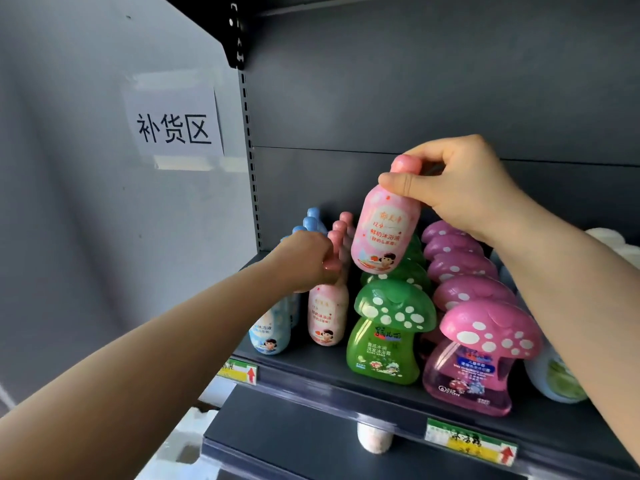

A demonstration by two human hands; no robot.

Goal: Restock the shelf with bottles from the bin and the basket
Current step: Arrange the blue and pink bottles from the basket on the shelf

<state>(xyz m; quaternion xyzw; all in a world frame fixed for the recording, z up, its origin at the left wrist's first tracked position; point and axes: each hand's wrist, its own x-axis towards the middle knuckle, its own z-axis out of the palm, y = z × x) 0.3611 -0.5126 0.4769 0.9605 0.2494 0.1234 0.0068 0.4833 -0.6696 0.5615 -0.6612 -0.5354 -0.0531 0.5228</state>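
My right hand (460, 188) grips a pink bottle (384, 233) by its neck and cap, holding it in the air above the dark shelf (346, 372). Lower left, my left hand (308, 258) holds the cap of the front pink bottle (327, 315) standing in its row on the shelf. A row of blue bottles (270, 336) stands left of it. Green mushroom-capped bottles (384, 344) and pink mushroom-capped bottles (474, 362) fill rows to the right. The bin and the basket are out of view.
A white-and-green bottle (554, 379) stands at the far right behind my right forearm. Price labels (471, 441) run along the shelf's front edge. A paper sign (173, 128) is taped to the grey side panel on the left. A lower shelf holds a white cap (374, 441).
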